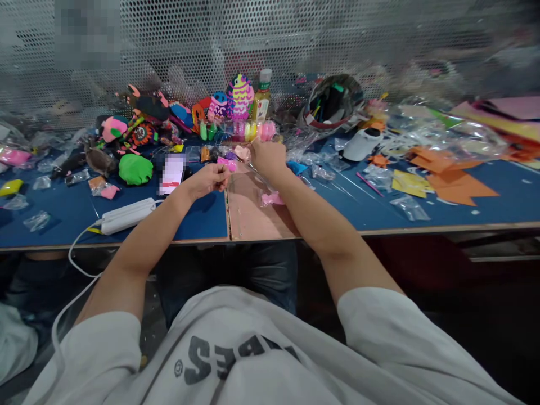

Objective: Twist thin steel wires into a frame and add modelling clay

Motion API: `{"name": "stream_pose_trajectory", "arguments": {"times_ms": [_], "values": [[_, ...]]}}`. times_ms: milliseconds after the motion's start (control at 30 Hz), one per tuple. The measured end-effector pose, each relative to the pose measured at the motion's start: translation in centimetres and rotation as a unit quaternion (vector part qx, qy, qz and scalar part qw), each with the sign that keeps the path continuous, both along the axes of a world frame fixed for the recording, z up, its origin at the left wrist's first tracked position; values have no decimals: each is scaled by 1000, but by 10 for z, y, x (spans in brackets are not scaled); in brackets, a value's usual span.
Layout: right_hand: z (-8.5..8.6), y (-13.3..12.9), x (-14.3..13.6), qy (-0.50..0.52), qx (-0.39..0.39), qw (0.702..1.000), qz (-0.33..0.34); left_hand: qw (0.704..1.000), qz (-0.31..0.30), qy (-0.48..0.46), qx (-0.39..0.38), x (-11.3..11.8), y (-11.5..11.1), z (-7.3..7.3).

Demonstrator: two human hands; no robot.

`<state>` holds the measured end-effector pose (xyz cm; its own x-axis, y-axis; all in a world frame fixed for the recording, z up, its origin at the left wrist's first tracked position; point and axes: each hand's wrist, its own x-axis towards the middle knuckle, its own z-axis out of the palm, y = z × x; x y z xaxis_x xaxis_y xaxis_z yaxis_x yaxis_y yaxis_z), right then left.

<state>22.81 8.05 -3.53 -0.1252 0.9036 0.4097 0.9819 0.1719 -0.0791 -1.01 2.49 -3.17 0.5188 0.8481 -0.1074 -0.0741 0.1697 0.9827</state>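
My left hand (210, 179) is closed in a pinch above the table; whatever lies between its fingertips is too small to make out. Just beyond those fingers is a bright pink piece (226, 163) that looks like modelling clay. My right hand (269, 156) reaches farther forward, its fingers curled and mostly hidden behind the back of the hand. Close to its left side sits a pale peach lump (242, 152). Under my right forearm a light pink piece in clear plastic (272, 198) lies on the pinkish board (253, 216).
Colourful clay figures (240, 97) and a bottle (262, 97) stand at the back. To the left are a phone (172, 173), a green lump (135, 169) and a white power strip (129, 216) with a cable. At right lie a white cap (361, 145) and orange sheets (458, 183).
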Motion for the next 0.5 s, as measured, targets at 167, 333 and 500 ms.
{"name": "stream_pose_trajectory", "arguments": {"times_ms": [167, 333, 500], "values": [[-3, 7, 9, 15, 6, 999, -31, 1000, -17, -3, 0, 0, 1, 0], [-2, 5, 14, 37, -2, 999, -13, 999, -35, -6, 13, -4, 2, -2], [-5, 3, 17, 55, 39, 997, 31, 996, -87, 5, 19, -10, 4, -2]]}}
